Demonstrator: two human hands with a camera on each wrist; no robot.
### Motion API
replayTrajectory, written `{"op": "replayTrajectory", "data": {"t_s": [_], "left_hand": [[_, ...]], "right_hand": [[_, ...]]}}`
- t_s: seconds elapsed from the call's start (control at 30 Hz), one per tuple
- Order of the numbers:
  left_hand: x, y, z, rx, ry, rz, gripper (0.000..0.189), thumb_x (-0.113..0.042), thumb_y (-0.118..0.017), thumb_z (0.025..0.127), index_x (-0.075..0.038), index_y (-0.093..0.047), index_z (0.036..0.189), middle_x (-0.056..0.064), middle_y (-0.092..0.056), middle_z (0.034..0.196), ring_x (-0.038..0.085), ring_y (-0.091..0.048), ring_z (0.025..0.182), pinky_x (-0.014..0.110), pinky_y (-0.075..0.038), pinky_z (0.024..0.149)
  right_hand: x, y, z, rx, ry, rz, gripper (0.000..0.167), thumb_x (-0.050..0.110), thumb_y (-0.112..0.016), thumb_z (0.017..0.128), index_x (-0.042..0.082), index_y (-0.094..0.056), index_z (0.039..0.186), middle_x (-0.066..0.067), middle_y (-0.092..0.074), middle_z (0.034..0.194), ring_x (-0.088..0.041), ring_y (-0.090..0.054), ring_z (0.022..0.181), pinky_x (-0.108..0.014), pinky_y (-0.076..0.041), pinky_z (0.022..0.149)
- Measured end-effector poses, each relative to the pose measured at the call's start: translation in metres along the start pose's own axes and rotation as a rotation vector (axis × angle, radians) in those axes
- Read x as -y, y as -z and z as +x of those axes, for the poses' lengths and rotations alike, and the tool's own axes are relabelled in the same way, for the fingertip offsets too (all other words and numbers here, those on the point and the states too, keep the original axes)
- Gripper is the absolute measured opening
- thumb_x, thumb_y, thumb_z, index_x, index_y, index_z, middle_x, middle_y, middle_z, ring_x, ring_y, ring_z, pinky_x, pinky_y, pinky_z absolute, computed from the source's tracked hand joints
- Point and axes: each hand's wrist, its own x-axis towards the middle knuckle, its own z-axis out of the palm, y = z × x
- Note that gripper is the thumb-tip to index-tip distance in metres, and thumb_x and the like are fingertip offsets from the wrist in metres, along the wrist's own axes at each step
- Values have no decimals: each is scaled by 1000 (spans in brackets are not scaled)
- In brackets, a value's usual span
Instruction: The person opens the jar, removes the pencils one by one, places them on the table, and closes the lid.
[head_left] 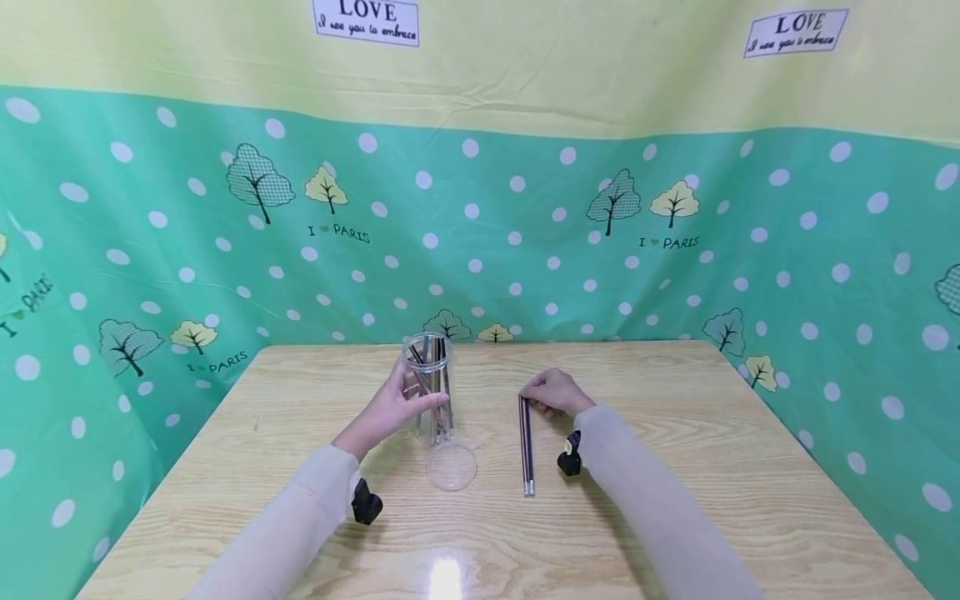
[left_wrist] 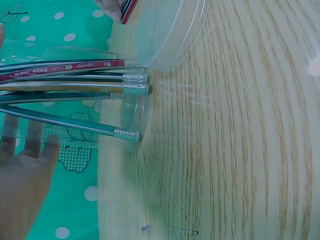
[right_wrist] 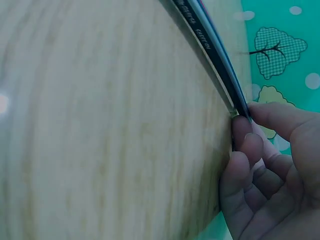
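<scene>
My left hand (head_left: 390, 410) grips a clear round jar (head_left: 428, 367) that stands upright on the table, its top open. Inside are several pencils (left_wrist: 80, 66), in red, yellow and green, their metal ends at the jar's bottom in the left wrist view. A clear round lid (head_left: 452, 467) lies flat just in front of the jar. To the right, my right hand (head_left: 557, 393) pinches the far ends of a few dark pencils (head_left: 527, 450) lying side by side. In the right wrist view, thumb and fingertips meet at the end of a dark pencil (right_wrist: 212, 55).
The light wooden table (head_left: 645, 375) reaches back to a green dotted curtain (head_left: 517, 233) with printed trees. The curtain also hangs along both sides. Light reflects off the table's near part.
</scene>
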Motion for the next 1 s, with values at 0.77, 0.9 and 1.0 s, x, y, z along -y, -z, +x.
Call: {"op": "replayTrajectory", "data": {"t_s": [0.77, 0.9, 1.0], "left_hand": [[0, 1, -1, -3, -9, 10, 99, -34, -81, 86, -51, -12, 155, 18, -42, 152, 40, -42, 137, 66, -31, 108], [-1, 0, -1, -7, -3, 17, 99, -35, -82, 86, -50, -12, 155, 17, -42, 152, 39, -43, 137, 66, -32, 109], [-1, 0, -1, -9, -1, 19, 100, -34, -82, 86, -48, -12, 156, 18, -44, 151, 39, -44, 136, 65, -33, 108]], "right_hand": [[-1, -2, 1, -11, 16, 4, 16, 22, -71, 94, 6, -73, 97, -6, -65, 74, -13, -53, 55, -23, -46, 45], [3, 1, 0, -10, 16, 1, 18, 23, -71, 94, 6, -71, 100, -8, -65, 77, -14, -53, 55, -24, -46, 46], [8, 5, 0, -24, 36, -26, 20, 24, -69, 95, 6, -69, 102, -11, -66, 81, -16, -55, 57, -26, -48, 49]]}}
